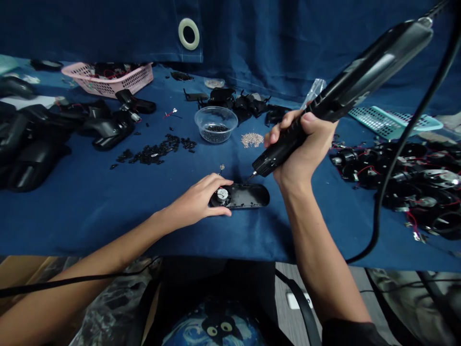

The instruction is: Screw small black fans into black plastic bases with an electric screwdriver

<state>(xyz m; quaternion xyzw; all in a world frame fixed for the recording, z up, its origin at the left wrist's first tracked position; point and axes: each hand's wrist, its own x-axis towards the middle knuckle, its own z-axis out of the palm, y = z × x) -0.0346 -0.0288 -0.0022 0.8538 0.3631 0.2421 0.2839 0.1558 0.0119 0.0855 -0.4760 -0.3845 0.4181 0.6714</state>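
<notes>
Left hand point(198, 199): thumb and fingers gripping the left end of the black housing point(250, 196), which lies flat on the blue cloth point(144, 216) at centre. Right hand point(306, 149): closed around the electric screwdriver point(342, 81), body slanting toward 2 o'clock, tip near the housing's upper edge; contact cannot be told. From the housing: clear bowl point(216, 126) at 11 o'clock, silvery screws point(251, 140) at 12, black small parts point(158, 150) at 10.

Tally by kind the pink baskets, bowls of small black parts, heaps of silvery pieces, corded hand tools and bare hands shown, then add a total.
Pink basket: 1
Bowl of small black parts: 1
Silvery heap: 1
Corded tool: 1
Hands: 2 (left hand, right hand)
Total: 6
</notes>
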